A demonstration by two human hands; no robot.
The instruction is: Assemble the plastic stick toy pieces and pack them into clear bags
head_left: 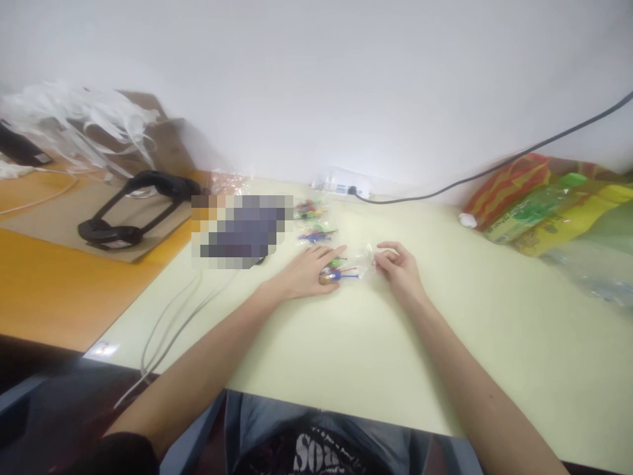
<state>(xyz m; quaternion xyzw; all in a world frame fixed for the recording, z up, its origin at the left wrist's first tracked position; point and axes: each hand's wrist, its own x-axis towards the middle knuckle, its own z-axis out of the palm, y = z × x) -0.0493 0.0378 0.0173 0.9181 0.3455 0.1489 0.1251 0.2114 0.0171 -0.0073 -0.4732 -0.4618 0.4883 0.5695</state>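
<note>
A clear plastic bag lies on the pale table, with small colourful plastic pieces in blue, green, orange and brown at its left end. My left hand rests flat over that end, fingers spread, the thumb side against the pieces. At the bag's right end my right hand pinches the clear film between thumb and forefinger. Just beyond my left hand lies another small bag of blue and green pieces. A further bag with red, green and yellow pieces sits behind it.
Left of the bags is a blurred-out dark device with cables. A black frame-like headset stands on the orange table. A white power strip with a black cable lies by the wall. Colourful packages lie at right.
</note>
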